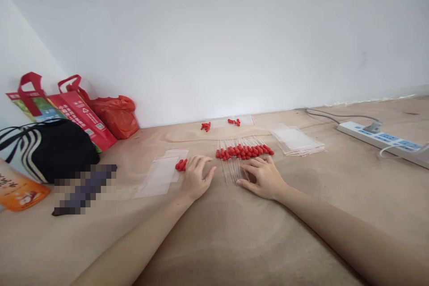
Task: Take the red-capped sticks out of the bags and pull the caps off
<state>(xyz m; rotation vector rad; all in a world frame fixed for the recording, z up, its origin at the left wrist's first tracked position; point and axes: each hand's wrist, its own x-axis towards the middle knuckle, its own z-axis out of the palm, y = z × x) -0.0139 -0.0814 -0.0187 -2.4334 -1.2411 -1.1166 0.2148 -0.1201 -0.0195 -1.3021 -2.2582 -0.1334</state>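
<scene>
My left hand point(196, 176) lies flat on the tan table with its fingers spread, touching the edge of a clear zip bag point(162, 174) that holds a few red-bulbed droppers point(181, 165). My right hand point(263, 176) rests palm down, fingers apart, on the thin clear stems of a row of several red-bulbed droppers point(244, 152). Neither hand grips anything.
A stack of clear zip bags point(296, 140) lies at the right of the row. Two filled bags point(228, 122) sit by the wall. A white power strip point(382, 139) is far right. Red bags point(80, 109), a black bag point(53, 149) and an orange pouch point(18, 190) stand at the left.
</scene>
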